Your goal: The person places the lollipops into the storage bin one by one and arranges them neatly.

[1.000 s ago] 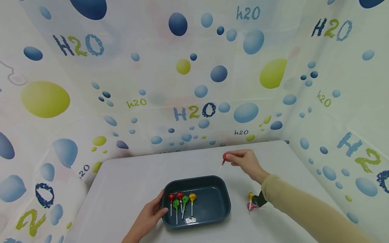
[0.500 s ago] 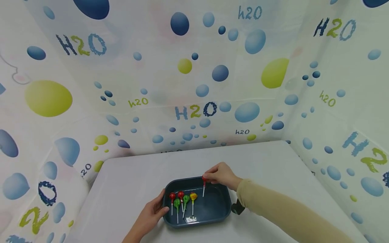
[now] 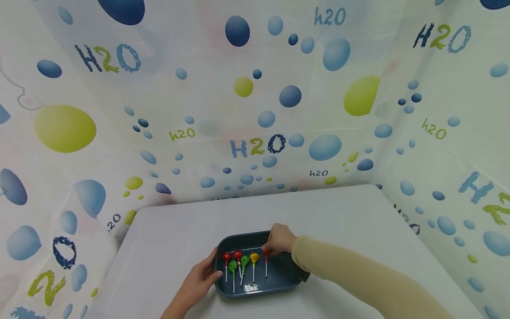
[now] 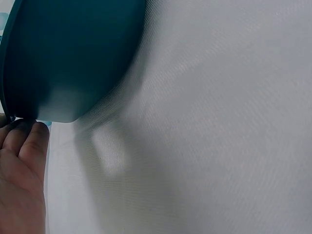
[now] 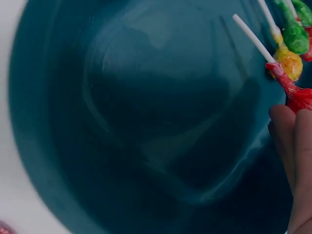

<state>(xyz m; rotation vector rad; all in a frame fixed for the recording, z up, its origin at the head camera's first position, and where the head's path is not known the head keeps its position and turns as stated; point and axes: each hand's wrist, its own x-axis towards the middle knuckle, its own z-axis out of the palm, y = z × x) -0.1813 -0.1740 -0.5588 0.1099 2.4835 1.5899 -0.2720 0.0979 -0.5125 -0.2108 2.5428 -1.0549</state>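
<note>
My left hand (image 3: 195, 281) grips the left end of a dark blue-green tray (image 3: 275, 285), thumb at the rim. In the left wrist view its fingers touch the tray's outer wall (image 4: 73, 58). Over the tray, my right hand (image 3: 282, 239) pinches a red-wrapped lollipop (image 5: 285, 80) by its head, white stick pointing toward the front; the hand partly covers it. Left of it in the tray lie a yellow lollipop (image 3: 254, 258), two green lollipops (image 3: 233, 266) and two red lollipops (image 3: 226, 258), heads toward the back, sticks toward the front.
The tray stands on a white-covered table (image 3: 171, 235). Behind it hangs a white curtain (image 3: 207, 88) with blue and green drops. A small reddish thing (image 5: 5, 230) shows at the lower left corner of the right wrist view.
My right hand has carried the red lollipop left and down from behind the tray's right end into the tray, beside the yellow one. My left hand has stayed on the tray.
</note>
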